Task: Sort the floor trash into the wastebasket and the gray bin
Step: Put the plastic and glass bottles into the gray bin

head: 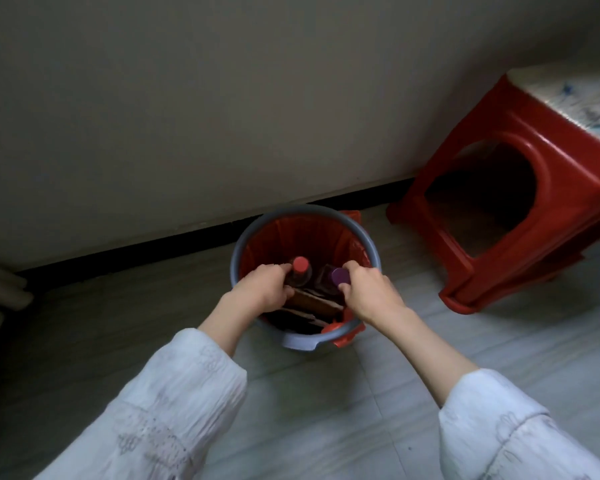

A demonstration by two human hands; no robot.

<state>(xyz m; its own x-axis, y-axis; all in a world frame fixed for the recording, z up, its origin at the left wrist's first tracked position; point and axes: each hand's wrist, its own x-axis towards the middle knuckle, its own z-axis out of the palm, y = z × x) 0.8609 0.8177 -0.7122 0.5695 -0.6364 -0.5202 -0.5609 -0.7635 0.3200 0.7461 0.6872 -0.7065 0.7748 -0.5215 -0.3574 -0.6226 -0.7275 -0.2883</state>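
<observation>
Each hand (pixel 262 289) (pixel 369 292) grips a bottle (pixel 57 271) (pixel 338 277) — inside the wastebasket (pixel 243 244).

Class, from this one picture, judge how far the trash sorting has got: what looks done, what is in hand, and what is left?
Done: brown cardboard pieces already lie inside the gray bin with its red liner. In hand: the left hand grips a red-capped bottle and the right hand a purple-capped bottle, both held within the bin's mouth. Left: releasing both bottles. No wastebasket or other floor trash shows here, so the remainder cannot be judged.

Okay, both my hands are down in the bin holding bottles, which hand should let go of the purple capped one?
The right hand. It grips the purple-capped bottle upright inside the gray bin; the left hand is occupied gripping the red-capped bottle.
</observation>
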